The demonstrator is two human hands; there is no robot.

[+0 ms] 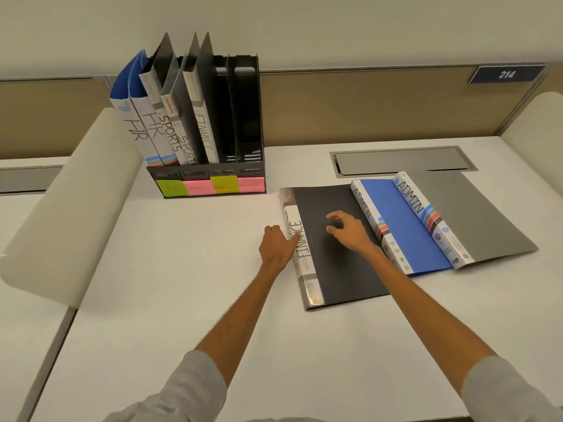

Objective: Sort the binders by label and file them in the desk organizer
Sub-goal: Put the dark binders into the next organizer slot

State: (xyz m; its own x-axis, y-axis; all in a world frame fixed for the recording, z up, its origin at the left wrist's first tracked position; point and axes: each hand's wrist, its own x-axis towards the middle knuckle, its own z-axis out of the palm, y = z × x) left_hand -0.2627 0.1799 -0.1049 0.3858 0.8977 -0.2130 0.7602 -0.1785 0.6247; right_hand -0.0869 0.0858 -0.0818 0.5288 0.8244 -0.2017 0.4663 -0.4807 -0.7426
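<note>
FINANCE binder (338, 254) lies flat mid-way along the worktop (189, 269), nearer its far edge.
Left grip (277, 243) curls round the binder's left edge, thumb on top; right grip (347, 231), fingers loosely bent, holds nothing over the cover.

The curled fingertips of the left hand (275, 248) are hidden behind its own knuckles, so whether they reach under the flat black plastic FINANCE binder (341, 269) cannot be told; the thumb covers part of the spine lettering. Whether the fingertips of the right hand (347, 231) touch the cover beneath them is unclear. Far beyond the fingers, the writing on the green and pink sticky notes (210, 186) fronting the black mesh desk organizer (243, 117) is blurred. The bottom edge cuts off both grey sleeves (189, 388).
</note>
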